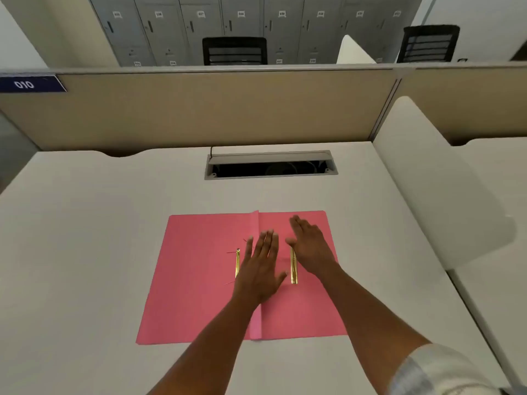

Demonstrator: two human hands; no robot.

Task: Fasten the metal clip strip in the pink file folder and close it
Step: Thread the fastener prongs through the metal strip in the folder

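The pink file folder (194,280) lies open and flat on the white desk (85,238), spine running toward me. A gold metal strip (237,263) sits on the left leaf beside the spine, with thin prongs sticking out near it. A second gold strip (293,266) lies on the right leaf. My left hand (262,269) hovers flat over the spine between the two strips, fingers spread, holding nothing. My right hand (309,246) is flat over the right leaf, just right of the second strip, its thumb near the strip's far end, also holding nothing.
An open cable hatch (271,166) is set in the desk beyond the folder. A beige partition (199,115) bounds the far edge and a white divider (427,181) the right side. Chairs and grey lockers stand behind the partition.
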